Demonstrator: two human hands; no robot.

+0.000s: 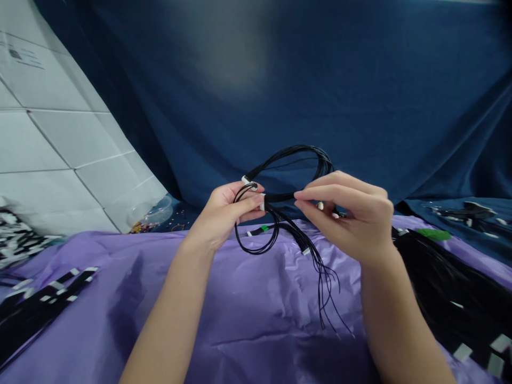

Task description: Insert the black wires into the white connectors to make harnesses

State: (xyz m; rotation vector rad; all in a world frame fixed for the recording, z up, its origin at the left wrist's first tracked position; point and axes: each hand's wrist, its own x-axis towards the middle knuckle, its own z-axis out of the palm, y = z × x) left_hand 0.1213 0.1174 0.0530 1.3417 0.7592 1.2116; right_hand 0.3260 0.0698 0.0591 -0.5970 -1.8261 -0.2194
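Observation:
A bundle of thin black wires (303, 234) with white connectors is held up between both hands, its loose ends hanging down over the purple cover. My left hand (226, 213) pinches a white connector (262, 202) between thumb and fingers, with another white connector (248, 183) against its fingertips and a loop of wire round them. To the right, the thumb and forefinger of my right hand (350, 210) close on black wires near that connector. The other fingers of this hand are curled, with small pale and pink pieces beside them.
Purple sheeting (248, 298) covers the work surface. Black cables with white connectors lie at left (48, 298) and right (448, 282). Behind are a clear tub (158, 210) with small colourful pieces, a blue curtain (360, 96) and white boxes (96, 138).

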